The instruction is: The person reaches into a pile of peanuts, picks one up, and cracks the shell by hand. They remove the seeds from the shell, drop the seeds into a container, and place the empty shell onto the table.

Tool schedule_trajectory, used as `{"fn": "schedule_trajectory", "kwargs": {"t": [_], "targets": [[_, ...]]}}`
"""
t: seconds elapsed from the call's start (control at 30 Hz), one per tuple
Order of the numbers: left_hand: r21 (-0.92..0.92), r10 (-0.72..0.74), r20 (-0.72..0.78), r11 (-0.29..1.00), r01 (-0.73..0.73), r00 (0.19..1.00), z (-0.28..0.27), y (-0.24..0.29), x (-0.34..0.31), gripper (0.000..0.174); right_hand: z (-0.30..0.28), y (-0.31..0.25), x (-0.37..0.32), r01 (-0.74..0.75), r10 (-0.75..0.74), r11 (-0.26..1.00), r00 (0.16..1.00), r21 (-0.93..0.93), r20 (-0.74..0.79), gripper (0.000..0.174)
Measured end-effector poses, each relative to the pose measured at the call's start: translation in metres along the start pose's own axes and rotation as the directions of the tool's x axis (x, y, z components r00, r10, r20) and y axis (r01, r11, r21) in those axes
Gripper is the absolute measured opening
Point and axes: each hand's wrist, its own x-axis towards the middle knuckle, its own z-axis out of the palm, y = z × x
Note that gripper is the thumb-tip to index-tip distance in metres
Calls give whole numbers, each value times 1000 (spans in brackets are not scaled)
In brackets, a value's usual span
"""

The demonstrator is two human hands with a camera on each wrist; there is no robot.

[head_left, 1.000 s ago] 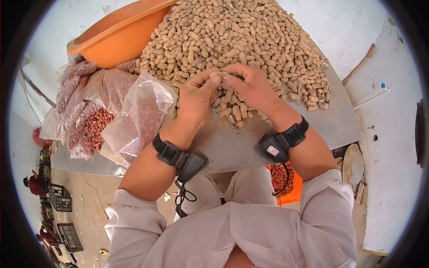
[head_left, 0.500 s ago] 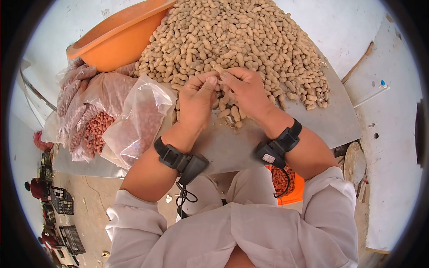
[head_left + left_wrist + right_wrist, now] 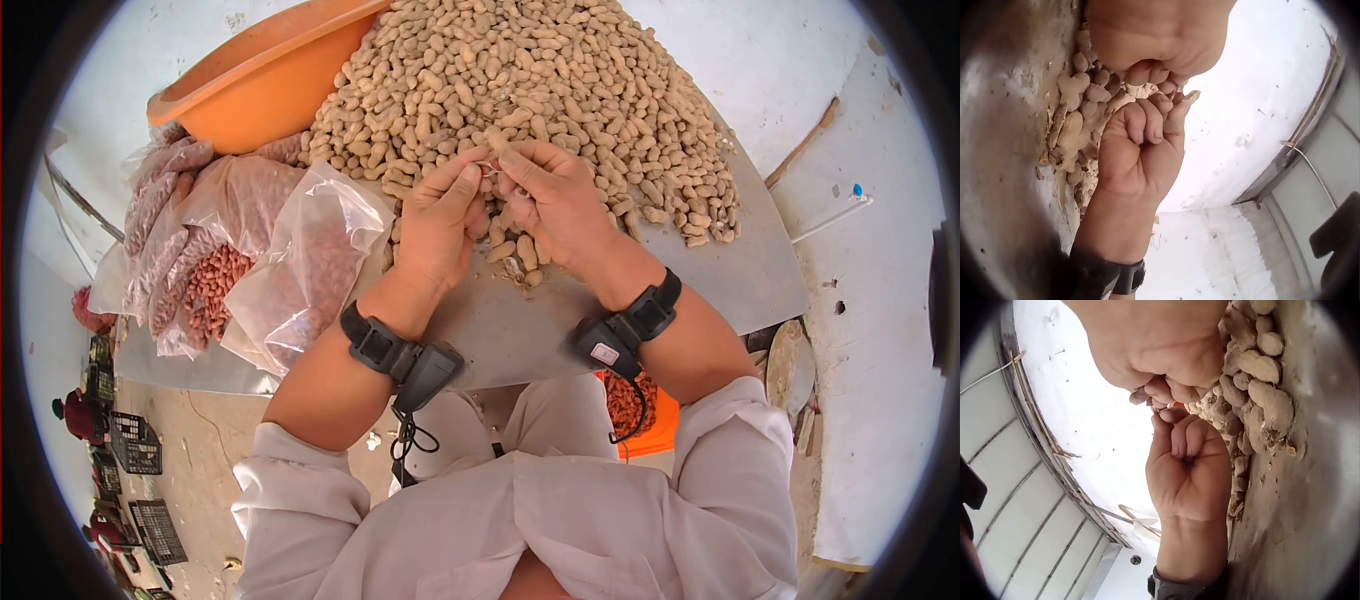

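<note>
My two hands meet over the near edge of a heap of unshelled peanuts [image 3: 520, 75]. The right hand [image 3: 568, 208] pinches a peanut [image 3: 497, 142], its tan shell sticking out past the thumb and forefinger. Between the fingertips of both hands shows a reddish kernel with pale shell edges. The left hand [image 3: 440, 222] has thumb and forefinger pinched at this opened side of the peanut, other fingers curled in. In the left wrist view the shell end [image 3: 1192, 97] points out beyond the right fingertips; the right wrist view shows its other side [image 3: 1139, 396].
Heap and hands are over a grey metal tabletop [image 3: 520, 335]. At left lie clear plastic bags [image 3: 325, 265] of red kernels, beside an orange basin [image 3: 250, 110]. Below the table edge, an orange container [image 3: 660, 430] holds more red kernels. Black crates [image 3: 135, 442] stand on the floor.
The peanut was between both hands' fingertips; its shell now stands up in the right hand, opened, with red showing. The hands stay in nearly the same place.
</note>
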Motion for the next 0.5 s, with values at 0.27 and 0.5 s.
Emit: {"fn": "schedule_trajectory", "kwargs": {"t": [0.27, 0.5], "targets": [[-323, -265, 38, 909, 263, 964, -9, -3, 5, 20, 0, 1, 1, 256, -223, 853, 967, -455, 127, 18], [-280, -306, 35, 911, 303, 951, -7, -3, 6, 20, -9, 9, 8, 322, -324, 717, 939, -619, 113, 21]]}}
